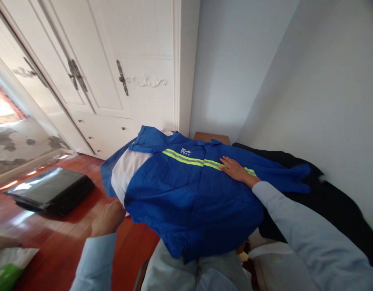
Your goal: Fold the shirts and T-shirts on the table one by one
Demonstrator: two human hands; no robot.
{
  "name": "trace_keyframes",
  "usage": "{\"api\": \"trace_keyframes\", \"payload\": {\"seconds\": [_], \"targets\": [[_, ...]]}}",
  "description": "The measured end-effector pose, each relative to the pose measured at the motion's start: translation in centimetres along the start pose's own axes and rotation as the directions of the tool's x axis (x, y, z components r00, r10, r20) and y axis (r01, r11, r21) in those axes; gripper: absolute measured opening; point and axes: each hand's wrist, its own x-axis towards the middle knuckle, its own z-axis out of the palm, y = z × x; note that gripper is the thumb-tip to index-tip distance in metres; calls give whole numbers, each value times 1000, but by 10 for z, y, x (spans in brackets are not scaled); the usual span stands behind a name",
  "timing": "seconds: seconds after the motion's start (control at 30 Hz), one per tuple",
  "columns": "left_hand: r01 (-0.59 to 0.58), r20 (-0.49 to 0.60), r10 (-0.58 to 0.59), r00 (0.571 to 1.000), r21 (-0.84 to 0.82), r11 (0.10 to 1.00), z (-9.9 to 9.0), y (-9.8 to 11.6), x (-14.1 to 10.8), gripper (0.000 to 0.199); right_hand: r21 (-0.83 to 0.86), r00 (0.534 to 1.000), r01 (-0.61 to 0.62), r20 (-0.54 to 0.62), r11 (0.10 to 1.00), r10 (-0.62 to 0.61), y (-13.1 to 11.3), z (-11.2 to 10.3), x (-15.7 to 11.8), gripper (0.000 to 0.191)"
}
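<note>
A blue work jacket [180, 194] with a yellow-and-grey reflective stripe and a small white chest print lies spread across my lap. My right hand [234, 169] rests flat on its chest by the stripe, fingers stretched out. At the jacket's left side, my left hand [109, 218] is closed beside a white cloth [127, 169] that shows under a blue sleeve. Whatever its curled fingers may hold is hidden.
A dark, plastic-wrapped flat package [55, 190] lies on the red wooden floor. Ahead stands a white wardrobe [150, 36]. Black cloth [334, 214] lies at the right along the wall. A white-and-green bag [10, 266] is at the lower left.
</note>
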Motion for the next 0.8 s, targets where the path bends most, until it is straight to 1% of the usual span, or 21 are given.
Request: {"api": "trace_keyframes", "payload": {"seconds": [0.03,0.07,0.1,0.13,0.2,0.27,0.33,0.37,0.4,0.43,0.47,0.5,0.53,0.57,0.6,0.63,0.67,0.7,0.73,0.77,0.8], "targets": [[44,-51,-42,998,31,999,-14,9,-9,33,-15,1000,-4,6,1000,4,-3,-2,-1,72],[52,-135,-48,990,25,998,-28,20,-16,36,-31,1000,-4,13,1000,4,-6,-4,-1,71],[-34,-244,33,969,-1,999,-41,34,-21,39,-48,1000,-4,21,999,5,-10,-7,-2,69],[-171,-336,149,930,-35,985,-52,50,-23,40,-66,1000,-7,25,998,9,-15,-11,-3,67],[-467,-411,384,826,-118,876,-65,90,-19,41,-102,999,-30,20,994,32,-26,-18,-5,64],[-684,-439,566,698,-174,708,-65,136,-2,42,-91,998,-67,-11,994,66,-39,-27,-8,60],[-806,-403,703,586,-202,557,-53,182,21,45,21,989,-117,-85,993,118,-54,-37,-17,56],[-834,-365,750,551,-215,508,-45,204,33,46,130,980,-134,-128,982,151,-63,-43,-24,54],[-845,-321,781,535,-215,490,-36,224,44,48,271,968,-137,-168,953,187,-72,-49,-34,52],[-849,-265,807,528,-202,489,-28,242,55,50,430,956,-122,-191,895,222,-81,-56,-47,50],[-854,-218,826,519,-181,488,-20,259,64,54,594,952,-85,-188,800,241,-91,-62,-63,49],[-862,-177,845,505,-157,482,-13,273,71,59,744,959,-41,-158,667,236,-101,-67,-82,47],[-870,-137,860,491,-132,475,-7,284,77,63,856,979,-28,-81,516,188,-110,-71,-104,46],[-878,-101,873,476,-109,466,-2,293,81,67,927,994,-59,22,369,103,-118,-71,-126,42],[-885,-65,883,464,-86,459,2,300,84,70,961,988,-141,150,239,-20,-124,-68,-150,40],[-889,-35,889,457,-61,454,6,304,85,72,951,937,-272,296,146,-182,-128,-61,-172,41],[-892,-15,892,452,-35,451,9,307,86,74,903,847,-415,427,108,-317,-130,-49,-193,44],[-893,-6,893,450,-10,450,12,308,87,74,845,765,-525,521,103,-378,-130,-33,-212,48],[-893,-7,894,449,13,449,14,308,87,74,800,735,-591,586,102,-341,-128,-14,-228,51],[-893,-14,893,449,31,450,16,308,87,74,780,753,-617,623,98,-212,-125,6,-240,52],[-892,-24,893,450,43,451,17,307,87,73,784,785,-616,619,82,-26,-122,25,-248,54]]}}
